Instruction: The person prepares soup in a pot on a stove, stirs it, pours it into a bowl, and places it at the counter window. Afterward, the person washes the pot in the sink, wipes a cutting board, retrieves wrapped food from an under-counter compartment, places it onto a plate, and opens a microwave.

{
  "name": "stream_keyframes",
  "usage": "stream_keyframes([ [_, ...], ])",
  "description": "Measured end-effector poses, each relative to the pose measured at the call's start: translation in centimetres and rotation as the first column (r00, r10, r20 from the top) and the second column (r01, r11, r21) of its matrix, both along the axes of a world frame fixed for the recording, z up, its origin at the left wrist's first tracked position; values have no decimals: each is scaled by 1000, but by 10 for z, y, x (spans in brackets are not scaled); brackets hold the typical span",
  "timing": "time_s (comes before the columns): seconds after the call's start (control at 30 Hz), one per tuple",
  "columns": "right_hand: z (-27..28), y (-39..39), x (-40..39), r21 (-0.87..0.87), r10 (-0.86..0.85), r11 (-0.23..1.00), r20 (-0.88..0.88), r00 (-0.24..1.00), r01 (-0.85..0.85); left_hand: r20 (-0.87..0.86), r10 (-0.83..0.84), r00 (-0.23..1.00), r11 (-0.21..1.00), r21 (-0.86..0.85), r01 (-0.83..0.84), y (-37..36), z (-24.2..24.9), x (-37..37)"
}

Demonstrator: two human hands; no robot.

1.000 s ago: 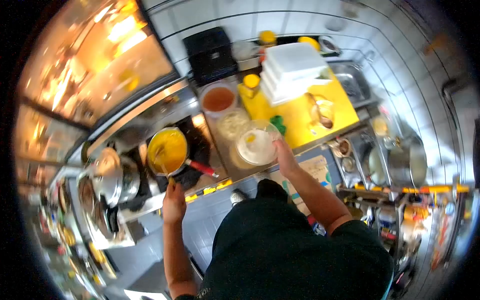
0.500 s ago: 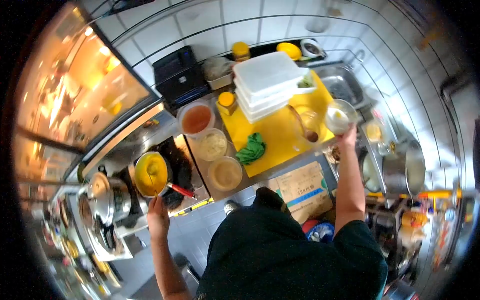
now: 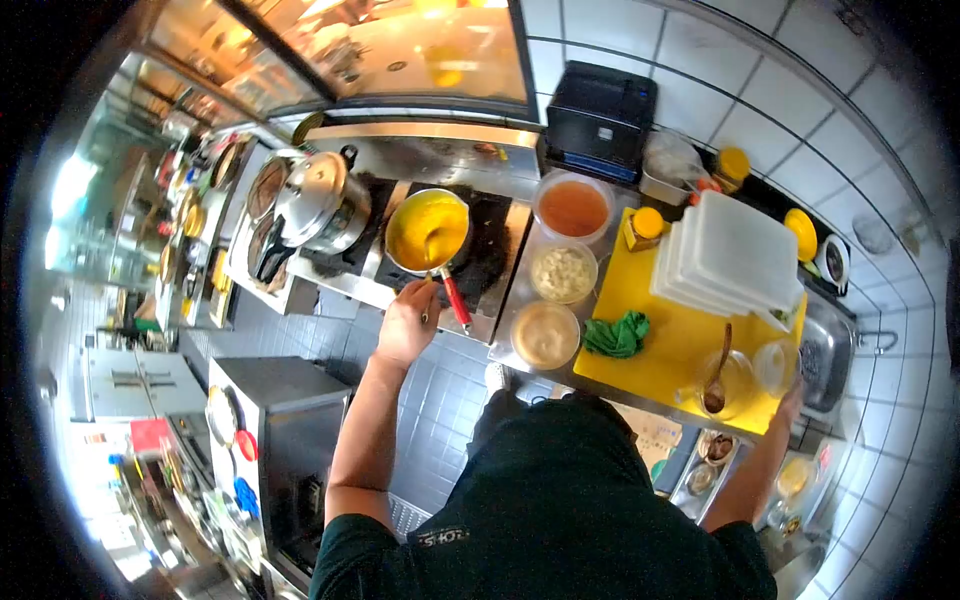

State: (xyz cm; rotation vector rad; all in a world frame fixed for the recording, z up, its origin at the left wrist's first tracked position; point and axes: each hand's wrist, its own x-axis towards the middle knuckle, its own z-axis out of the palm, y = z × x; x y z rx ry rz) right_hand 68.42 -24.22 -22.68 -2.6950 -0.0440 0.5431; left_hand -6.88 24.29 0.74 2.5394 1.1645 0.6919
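My left hand (image 3: 408, 322) is closed round the handle of a spoon (image 3: 432, 246), whose bowl lies in the yellow food of a pan (image 3: 391, 250) on the stove. The pan's red handle (image 3: 456, 302) points toward me beside that hand. At the right end of the yellow board (image 3: 640, 282), my right hand (image 3: 787, 408) is at the side of a clear round container (image 3: 775, 366); its fingers are mostly hidden. Just left of it stands another clear container (image 3: 740, 392) with a brown wooden spoon (image 3: 716, 393) in it.
A green cloth (image 3: 616, 335) and stacked white containers (image 3: 738, 250) are on the board. Tubs of red sauce (image 3: 574, 208), pale chunks (image 3: 562, 272) and beige liquid (image 3: 545, 334) stand between board and stove. A large pot (image 3: 322, 205) is left of the pan; a sink (image 3: 826, 350) is far right.
The view has turned toward the stove. My right hand, which was at a bowl with white contents beyond the board's right edge, is now at a clear container. My left hand remains at the pan.
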Motion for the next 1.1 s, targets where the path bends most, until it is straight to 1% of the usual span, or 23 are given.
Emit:
stream_keyframes([
  [0.03,-64,-45,72,-574,392,796,248,886,-191,-35,28,999,999,-16,-28,1,-3,0],
  [0.07,15,2,20,-262,140,965,549,824,11,-71,51,996,998,-33,-53,1,-8,-1],
  [0.1,72,43,-7,-39,53,999,675,736,-36,-109,70,992,996,-50,-75,2,-14,-3],
  [0.13,112,70,-16,48,58,989,734,677,-137,-205,52,977,991,-112,-76,5,-22,-5],
  [0.17,152,98,-26,101,82,964,762,642,-244,-239,-4,971,1000,-30,-3,6,-38,-12],
  [0.23,216,157,-36,192,141,897,728,671,-397,-191,50,980,998,-32,-57,-11,-20,2],
  [0.27,246,189,-52,243,174,840,728,663,-486,-126,99,987,993,-46,-106,-18,-3,12],
  [0.3,271,217,-64,288,205,772,731,651,-566,-51,95,994,995,-13,-95,-16,-9,13],
  [0.37,298,264,-60,319,427,678,562,708,-663,-136,30,990,998,50,-23,-5,-36,7],
  [0.43,316,315,-63,252,652,561,452,608,-789,-234,14,972,1000,-9,-16,1,-65,-1],
  [0.5,316,363,-68,-67,724,463,604,333,-884,-263,-37,964,999,-30,30,-2,-71,9],
  [0.53,324,387,-76,-4,763,477,499,411,-879,-307,-56,950,994,-109,24,-4,-59,16],
  [0.57,349,403,-98,-56,818,460,415,399,-886,-267,-30,963,996,-90,7,-8,-62,18],
  [0.6,334,418,-82,-142,832,404,468,298,-904,-311,-51,949,995,-92,23,-12,-61,17],
  [0.63,343,431,-93,-218,854,411,433,290,-885,-315,4,949,998,-63,-25,-19,-59,17],
  [0.67,346,443,-92,-247,885,368,388,256,-897,-327,18,945,999,-24,-27,-24,-48,19],
  [0.7,349,452,-97,-264,898,385,329,293,-884,-256,32,966,999,1,-33,-28,-46,17],
  [0.73,358,461,-105,-317,928,350,247,279,-882,-249,84,965,996,-6,-88,-36,-42,15],
  [0.77,343,470,-95,-332,940,307,254,230,-892,-201,104,974,994,-4,-107,-44,-40,13],
  [0.83,335,478,-90,-297,958,252,210,194,-921,-191,174,966,980,-67,-190,-66,-38,8],
  [0.9,338,486,-96,-261,978,196,119,170,-945,-154,182,971,976,-96,-198,-89,-43,-1],
  [1.0,318,502,-91,-291,958,239,226,177,-926,-113,243,963,953,-155,-259,-121,-52,-10],
  [1.1,304,512,-89,-292,962,198,239,129,-936,-118,296,948,935,-165,-313,-146,-58,-13],
])
